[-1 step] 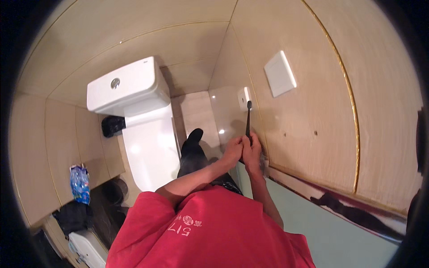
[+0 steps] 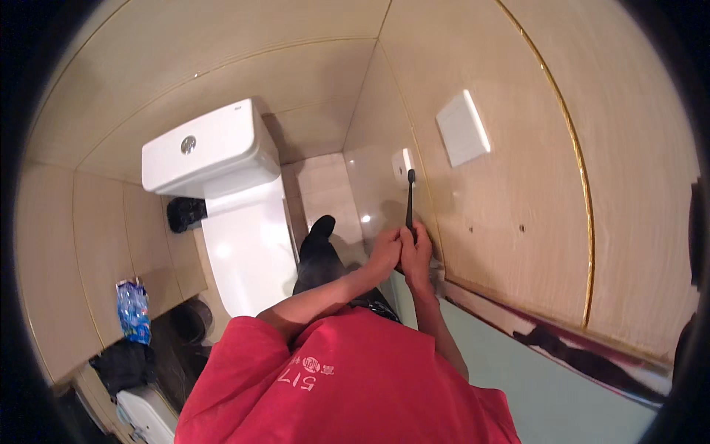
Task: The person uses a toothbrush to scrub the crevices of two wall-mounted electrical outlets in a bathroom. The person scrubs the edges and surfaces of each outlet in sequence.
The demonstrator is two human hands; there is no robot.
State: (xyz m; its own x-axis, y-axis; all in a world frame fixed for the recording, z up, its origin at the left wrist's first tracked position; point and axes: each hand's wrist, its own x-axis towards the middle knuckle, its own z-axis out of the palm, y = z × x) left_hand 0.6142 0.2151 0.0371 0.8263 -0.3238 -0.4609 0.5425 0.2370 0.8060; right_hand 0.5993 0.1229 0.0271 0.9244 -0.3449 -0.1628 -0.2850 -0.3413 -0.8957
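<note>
A slim black toothbrush point(image 2: 410, 203) stands up out of my right hand point(image 2: 418, 255), its small head toward the wall on the right. The fingers of that hand are closed round the handle's lower part. Pressed close against them on the left is my left hand point(image 2: 384, 250), also closed; whatever lies inside its fingers is hidden. Just beyond the brush head, a small white wall plate point(image 2: 400, 166) shows on the tiled wall.
To the left stands a white toilet point(image 2: 248, 248) with its lid down. A larger white plate point(image 2: 463, 129) is on the right wall. A pale green surface point(image 2: 525, 370) lies at lower right. At far left are a blue packet point(image 2: 133, 311) and a black bag point(image 2: 122, 366).
The view has shifted very slightly. Both hands and the toothbrush keep the same hold and place.
</note>
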